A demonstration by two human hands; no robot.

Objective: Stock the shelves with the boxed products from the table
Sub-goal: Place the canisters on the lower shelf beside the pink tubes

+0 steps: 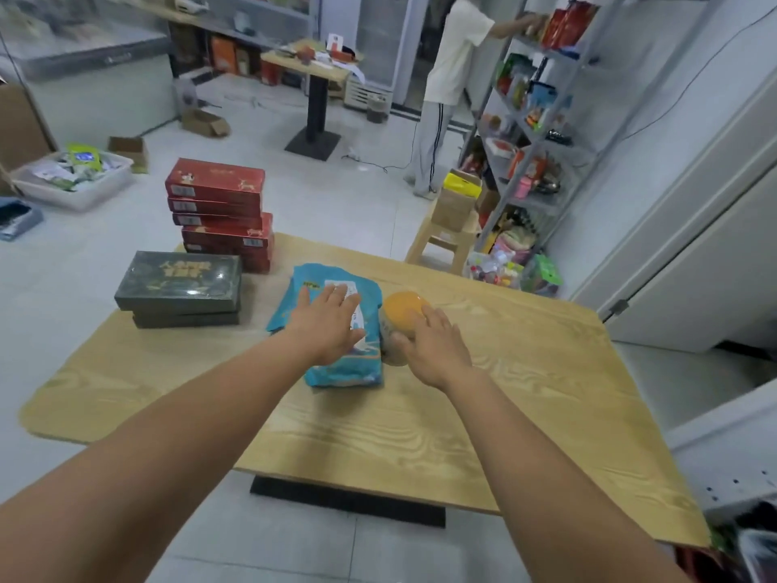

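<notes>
On the wooden table (525, 393) lies a blue pouch (336, 372) with my left hand (328, 326) spread flat over it, fingers straight. Right beside the pouch stands a jar with an orange lid (401, 309); my right hand (433, 347) lies against its side, thumb and fingers starting to wrap it. A stack of red boxes (220, 212) stands at the table's far left corner. Two dark green boxes (181, 284) are stacked in front of them. The metal shelf unit (542, 132) stands at the back right, partly filled.
A person in a white shirt (452, 56) stands at the shelves, reaching to an upper level. A small wooden stool (445, 241) with a cardboard bag stands by the shelf foot. A plastic bin (75, 178) and cardboard boxes lie on the floor to the left.
</notes>
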